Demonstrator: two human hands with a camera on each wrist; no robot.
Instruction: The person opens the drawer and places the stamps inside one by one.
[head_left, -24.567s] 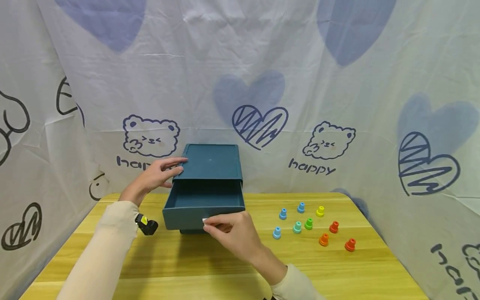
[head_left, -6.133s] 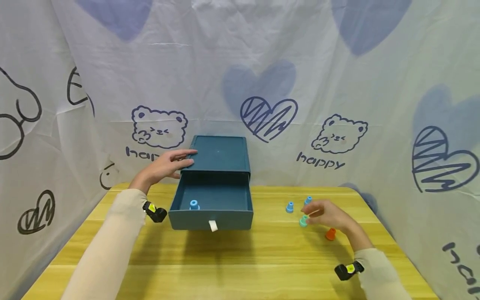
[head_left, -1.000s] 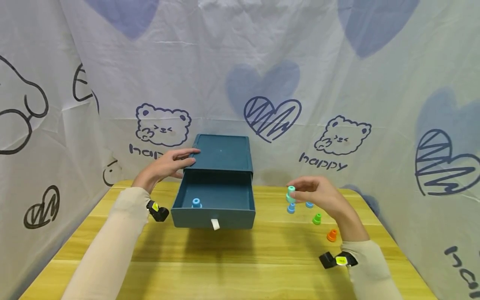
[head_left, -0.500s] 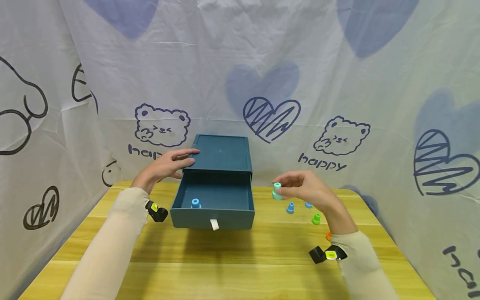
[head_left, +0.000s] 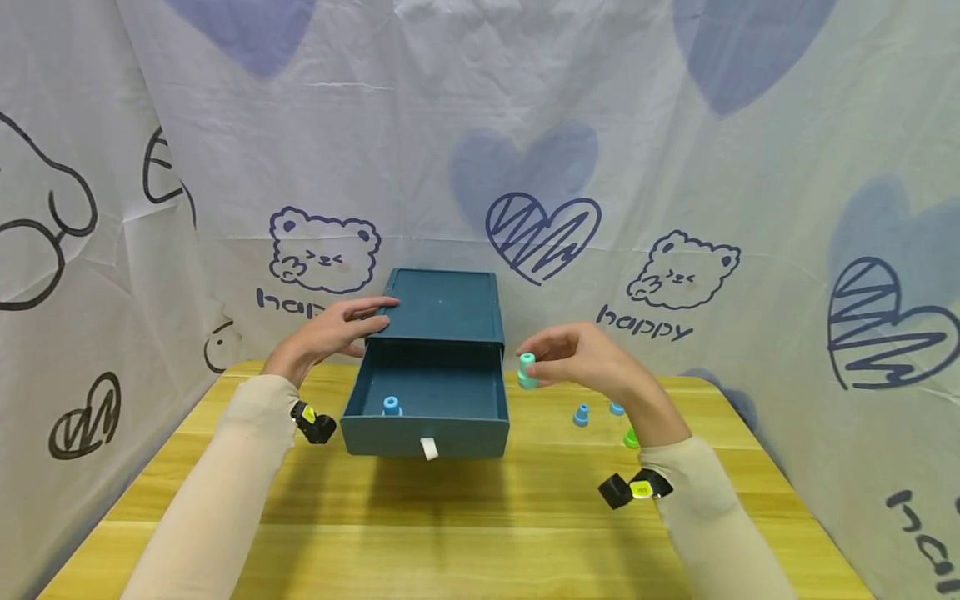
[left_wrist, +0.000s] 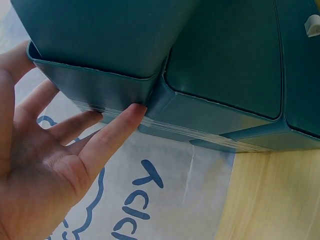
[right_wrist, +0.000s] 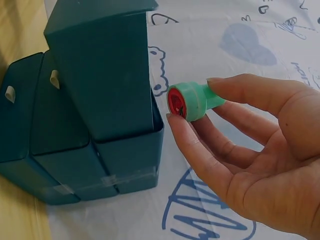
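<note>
Head view: the left hand (head_left: pixel 330 333) lies flat, fingers straight, on the cabinet (head_left: pixel 442 304), while the right hand (head_left: pixel 592 362) pinches a mint peg (head_left: pixel 527 371) just right of the open drawer (head_left: pixel 427 408). Left wrist view: straight fingers (left_wrist: pixel 115 130) touch the cabinet's edge. Right wrist view: thumb and fingertips grip the peg (right_wrist: pixel 192 101) beside the cabinet.

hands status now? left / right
Left hand: open, fingers resting flat on the drawer box.
Right hand: pinching a mint-green peg.

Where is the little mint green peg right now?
The mint green peg is pinched in the right hand, in the air just right of the open drawer.
</note>
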